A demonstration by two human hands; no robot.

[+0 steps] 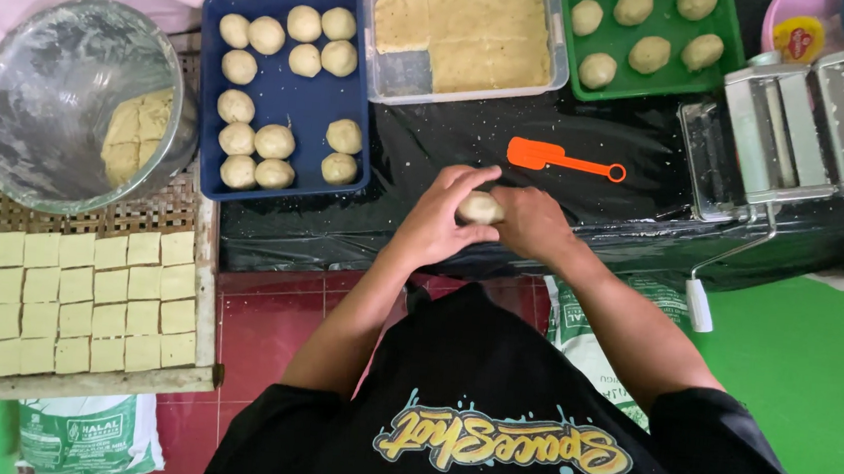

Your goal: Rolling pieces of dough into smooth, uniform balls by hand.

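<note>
Head view looks down on both hands cupped together over the black plastic-covered table (563,228). Left hand (440,220) and right hand (534,222) curl their fingers around one pale round dough ball (480,208), pressed between the palms near the table's near edge. Just beyond lies an orange plastic scraper (559,159). Far left sits a blue rectangular tray (293,96) of similar balls, beside a clear plastic box (557,47) holding a yellow dough slab. A green tray (729,30) stands far right, a metal hand-crank pasta roller (812,127) to its right.
</note>
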